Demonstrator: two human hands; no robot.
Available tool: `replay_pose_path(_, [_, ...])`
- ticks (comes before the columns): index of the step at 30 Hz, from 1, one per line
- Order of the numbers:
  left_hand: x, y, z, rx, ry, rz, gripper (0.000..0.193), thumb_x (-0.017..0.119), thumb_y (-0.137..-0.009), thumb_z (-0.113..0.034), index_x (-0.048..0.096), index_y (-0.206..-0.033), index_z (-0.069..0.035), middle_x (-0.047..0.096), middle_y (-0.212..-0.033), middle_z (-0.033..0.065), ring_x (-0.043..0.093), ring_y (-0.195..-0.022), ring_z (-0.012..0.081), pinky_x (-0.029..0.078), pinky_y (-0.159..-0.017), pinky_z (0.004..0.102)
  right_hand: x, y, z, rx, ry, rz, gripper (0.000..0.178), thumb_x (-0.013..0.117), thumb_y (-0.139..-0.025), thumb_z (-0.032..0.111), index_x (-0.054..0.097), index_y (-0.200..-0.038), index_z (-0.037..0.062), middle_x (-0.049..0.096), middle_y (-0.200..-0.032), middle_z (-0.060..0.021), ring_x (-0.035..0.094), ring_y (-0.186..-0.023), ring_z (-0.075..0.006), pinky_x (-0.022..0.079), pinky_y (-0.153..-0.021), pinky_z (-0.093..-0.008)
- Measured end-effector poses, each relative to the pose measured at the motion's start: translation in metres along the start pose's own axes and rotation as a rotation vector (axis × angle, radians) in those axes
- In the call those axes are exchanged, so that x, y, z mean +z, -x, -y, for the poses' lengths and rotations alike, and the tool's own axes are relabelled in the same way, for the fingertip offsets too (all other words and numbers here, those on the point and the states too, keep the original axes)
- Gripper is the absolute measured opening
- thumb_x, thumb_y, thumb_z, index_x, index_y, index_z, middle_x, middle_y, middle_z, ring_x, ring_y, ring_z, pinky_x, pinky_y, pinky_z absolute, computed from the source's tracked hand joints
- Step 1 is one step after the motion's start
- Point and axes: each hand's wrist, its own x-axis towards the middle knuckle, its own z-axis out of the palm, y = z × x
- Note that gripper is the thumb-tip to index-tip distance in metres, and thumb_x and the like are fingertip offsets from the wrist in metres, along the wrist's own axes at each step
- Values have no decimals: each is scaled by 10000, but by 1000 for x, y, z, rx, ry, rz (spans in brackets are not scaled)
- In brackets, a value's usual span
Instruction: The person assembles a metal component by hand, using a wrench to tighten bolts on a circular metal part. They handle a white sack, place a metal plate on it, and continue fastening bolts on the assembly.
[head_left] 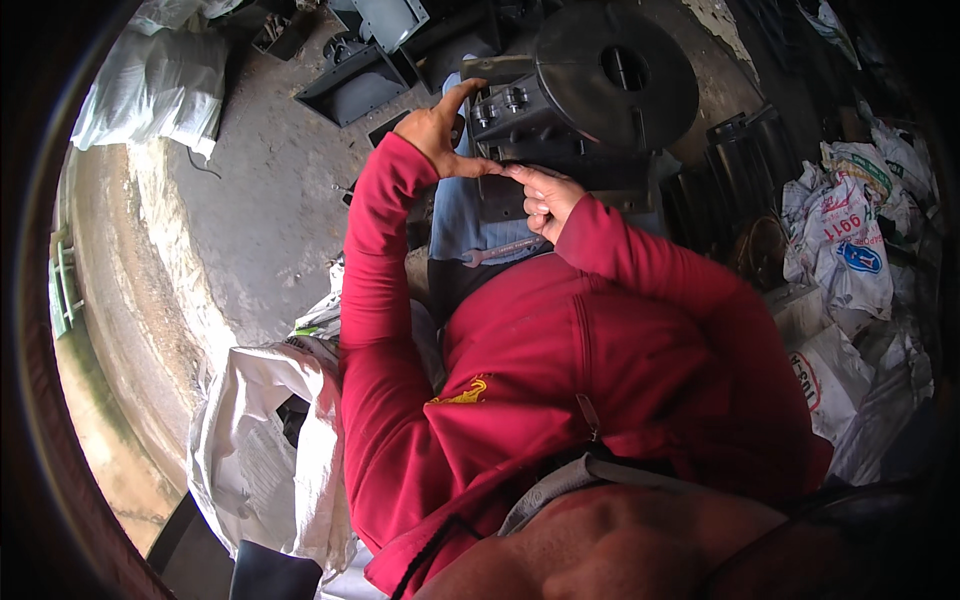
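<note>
A black machine part lies across my lap: a large disc (650, 100) with a slotted hub, joined to a block with bolts (514, 98) on its near left side. My left hand (432, 132) is at the block's left end, thumb and a finger stretched wide apart, one near each corner. Close by, my right hand (546, 198) has its other fingers curled while the forefinger points left and meets the left thumb's tip. Anything small between these tips is hidden. A silver open-ended wrench (502, 252) rests on my thigh, below the right hand.
Black metal housings (360, 88) stand on the concrete floor ahead. Black cylindrical parts (745, 155) and printed white sacks (840, 230) lie to the right. An opened white sack (265, 440) sits by my left side, and a plastic-wrapped bundle (160, 85) is far left.
</note>
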Motion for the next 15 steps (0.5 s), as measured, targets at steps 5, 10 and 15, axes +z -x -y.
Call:
replay_pose_path(5, [5,1,5,44,-24,-38,1065,868,-539,-458,331,-1394,-119,602,-671,147,643,-613,290,495,-601,363,6,-2,0,-48,-23,-8,89,631,-891,219,592,-919,145,315,-563,121,300,-458,10,255,-438,-167])
replay_pose_path(10, [1,2,1,16,-73,-17,1054,851,-555,-470,331,-1395,-102,562,-593,132,613,-557,290,477,-564,361,8,-5,-1,-43,-108,-9,85,636,-884,195,570,-855,150,317,-547,113,309,-451,1,259,-436,-172])
replay_pose_path(15, [3,1,5,56,-41,-47,1048,847,-555,-478,343,-1391,-96,526,-552,133,594,-526,288,471,-551,360,2,-9,-3,-65,-166,96,176,652,-870,181,511,-766,163,315,-523,105,316,-440,-9,271,-424,-178])
